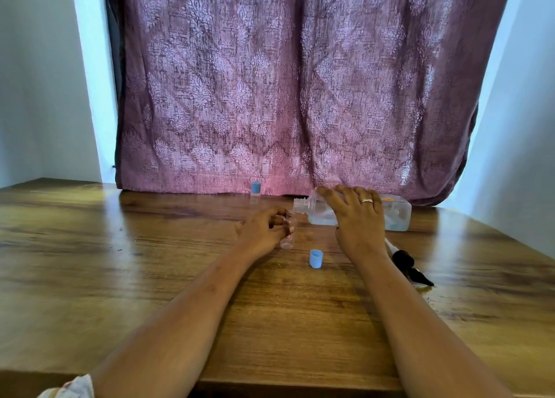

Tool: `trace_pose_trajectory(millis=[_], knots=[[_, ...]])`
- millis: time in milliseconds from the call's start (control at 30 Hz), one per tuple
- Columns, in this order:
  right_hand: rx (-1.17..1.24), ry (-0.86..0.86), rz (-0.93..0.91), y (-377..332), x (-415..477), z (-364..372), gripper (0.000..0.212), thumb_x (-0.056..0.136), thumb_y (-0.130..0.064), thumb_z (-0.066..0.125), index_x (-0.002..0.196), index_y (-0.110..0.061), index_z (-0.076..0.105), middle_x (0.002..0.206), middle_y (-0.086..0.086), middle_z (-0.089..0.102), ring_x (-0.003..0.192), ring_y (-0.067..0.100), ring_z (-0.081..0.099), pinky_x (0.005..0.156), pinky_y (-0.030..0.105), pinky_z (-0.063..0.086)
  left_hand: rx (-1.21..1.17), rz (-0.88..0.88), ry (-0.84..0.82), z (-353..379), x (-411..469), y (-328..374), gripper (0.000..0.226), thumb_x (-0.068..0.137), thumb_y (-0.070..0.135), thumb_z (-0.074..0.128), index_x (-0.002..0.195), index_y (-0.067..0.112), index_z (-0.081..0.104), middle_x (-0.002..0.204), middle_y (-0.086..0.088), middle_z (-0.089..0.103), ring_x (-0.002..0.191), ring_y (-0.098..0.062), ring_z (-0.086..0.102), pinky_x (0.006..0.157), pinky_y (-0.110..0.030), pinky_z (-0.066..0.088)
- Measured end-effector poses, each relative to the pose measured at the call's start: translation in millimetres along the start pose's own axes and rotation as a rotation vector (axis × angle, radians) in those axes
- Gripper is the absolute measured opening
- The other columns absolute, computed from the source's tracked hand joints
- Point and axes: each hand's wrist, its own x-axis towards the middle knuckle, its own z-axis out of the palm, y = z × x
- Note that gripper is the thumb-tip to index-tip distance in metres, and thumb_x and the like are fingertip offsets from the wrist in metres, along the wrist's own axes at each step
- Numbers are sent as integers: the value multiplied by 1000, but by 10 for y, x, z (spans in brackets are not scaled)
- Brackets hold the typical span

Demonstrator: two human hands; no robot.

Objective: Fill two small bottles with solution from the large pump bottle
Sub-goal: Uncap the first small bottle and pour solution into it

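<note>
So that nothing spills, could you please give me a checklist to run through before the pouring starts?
1. The small bottle is uncapped: ok, its blue cap lies on the table.
2. The left hand grips it: ok.
3. The pump is off the large bottle: ok, it lies at right.
4. The right hand holds the large bottle tilted: ok.
5. Its neck is over the small mouth: cannot tell.
6. The second small bottle is opened: not ok, capped at the back.

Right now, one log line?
left hand: holds open small bottle | right hand: tips large bottle toward it | cap: on table | second bottle: capped, behind
</note>
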Motion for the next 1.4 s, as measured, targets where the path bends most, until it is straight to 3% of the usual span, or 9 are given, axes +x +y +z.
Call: trace_pose_trajectory(millis=[367, 500, 633, 867, 1067, 1400], knots=[[12, 3, -11, -1, 2, -9, 80, 63, 9, 58, 127, -36, 40, 119, 5, 61, 107, 36, 56, 99, 51, 38, 28, -10, 10, -15, -16, 30, 39, 78, 46, 68, 114, 38, 58, 110, 10, 67, 109, -14, 57, 101, -50, 38], [21, 13, -11, -1, 4, -12, 80, 63, 9, 59, 126, -36, 40, 119, 5, 61, 107, 37, 56, 98, 51, 38, 74, -5, 24, -30, -52, 82, 37, 81, 46, 66, 116, 37, 57, 104, 16, 62, 104, -8, 53, 95, -37, 28], [26, 24, -20, 0, 0, -19, 81, 61, 10, 61, 125, -35, 40, 117, 6, 62, 105, 37, 57, 97, 52, 39, 30, -14, 4, -27, -38, 61, 38, 79, 45, 68, 115, 36, 58, 111, 9, 67, 110, -15, 57, 102, -50, 34], [41, 31, -18, -4, 4, -19, 79, 62, 11, 58, 125, -34, 41, 117, 6, 62, 105, 37, 57, 97, 52, 39, 20, -15, -4, -31, -33, 65, 38, 78, 44, 69, 114, 36, 58, 108, 9, 68, 109, -15, 58, 102, -52, 37], [40, 24, -9, -2, 5, -21, 76, 64, 8, 55, 126, -34, 44, 118, 6, 62, 106, 36, 56, 99, 51, 37, -2, -12, -4, -29, -34, 65, 30, 77, 42, 71, 104, 41, 57, 91, 18, 62, 104, -13, 58, 99, -52, 40], [38, 19, -4, 1, 6, -30, 70, 68, 4, 40, 127, -34, 43, 120, 7, 60, 107, 36, 55, 100, 51, 36, -10, -16, -16, -41, -46, 79, 24, 77, 43, 71, 94, 47, 53, 90, 21, 62, 103, -10, 58, 100, -51, 39]])
